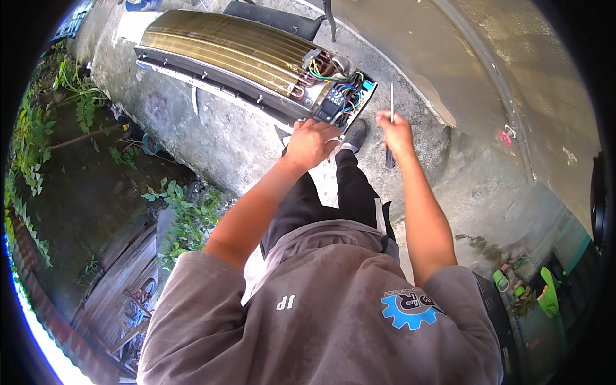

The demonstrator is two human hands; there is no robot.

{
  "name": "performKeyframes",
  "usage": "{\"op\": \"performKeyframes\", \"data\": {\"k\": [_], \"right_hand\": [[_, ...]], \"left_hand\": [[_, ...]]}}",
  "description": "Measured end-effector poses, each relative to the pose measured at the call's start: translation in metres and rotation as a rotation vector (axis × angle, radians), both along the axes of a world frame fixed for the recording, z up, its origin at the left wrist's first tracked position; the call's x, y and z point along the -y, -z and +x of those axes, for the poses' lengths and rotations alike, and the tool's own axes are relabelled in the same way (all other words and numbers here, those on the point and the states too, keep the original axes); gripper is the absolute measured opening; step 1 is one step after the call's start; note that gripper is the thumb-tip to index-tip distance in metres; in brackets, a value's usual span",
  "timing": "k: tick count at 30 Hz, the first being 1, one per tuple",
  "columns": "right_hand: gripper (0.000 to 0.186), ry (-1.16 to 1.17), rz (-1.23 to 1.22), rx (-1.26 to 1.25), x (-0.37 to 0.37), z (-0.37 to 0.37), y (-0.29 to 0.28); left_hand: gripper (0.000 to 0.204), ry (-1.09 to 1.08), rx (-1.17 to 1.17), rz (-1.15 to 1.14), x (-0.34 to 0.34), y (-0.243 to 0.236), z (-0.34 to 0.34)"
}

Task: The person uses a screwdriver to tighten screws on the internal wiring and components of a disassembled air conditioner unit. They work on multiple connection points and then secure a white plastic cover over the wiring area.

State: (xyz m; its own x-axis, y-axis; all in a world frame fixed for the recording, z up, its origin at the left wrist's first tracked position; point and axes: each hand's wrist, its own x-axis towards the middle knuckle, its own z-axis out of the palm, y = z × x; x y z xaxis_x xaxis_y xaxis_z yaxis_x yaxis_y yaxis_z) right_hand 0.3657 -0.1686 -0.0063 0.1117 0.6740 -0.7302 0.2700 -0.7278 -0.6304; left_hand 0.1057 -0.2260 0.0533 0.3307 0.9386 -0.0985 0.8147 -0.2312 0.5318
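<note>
An opened indoor air conditioner unit (224, 54) lies on the concrete, with a gold finned coil, copper bends, coloured wires and a dark control box (335, 101) at its right end. My left hand (308, 144) is at the near edge of that end, fingers curled onto the housing just below the control box. My right hand (396, 135) is closed round a long, thin tool (391, 96), possibly a screwdriver, with a pale shaft pointing up and a dark end below the fist. It is to the right of the unit, apart from it.
My shoe (356, 136) stands beside the unit's end. A dark panel (276, 19) lies behind it. A tan wall (526, 77) rises on the right. Plants (192, 218) and a lower drop (70, 186) border the concrete on the left. Green items (547, 289) lie at lower right.
</note>
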Motion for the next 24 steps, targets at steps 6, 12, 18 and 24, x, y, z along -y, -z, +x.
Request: {"op": "performKeyframes", "data": {"k": [6, 12, 18, 24], "right_hand": [[0.021, -0.022, -0.128, -0.238, 0.059, -0.027, 0.004], [0.024, 0.236, -0.14, -0.374, 0.06, -0.045, 0.002], [0.034, 0.34, -0.07, -0.412, 0.053, -0.059, 0.0], [0.039, 0.247, -0.035, -0.34, 0.052, -0.072, -0.003]], "left_hand": [[0.015, -0.395, 0.232, -0.14, -0.006, 0.022, 0.005], [0.012, -0.096, -0.034, -0.028, -0.035, 0.024, 0.007], [0.004, 0.119, -0.357, 0.242, -0.04, 0.04, 0.021], [0.008, 0.028, -0.306, 0.201, -0.044, 0.052, 0.02]]}}
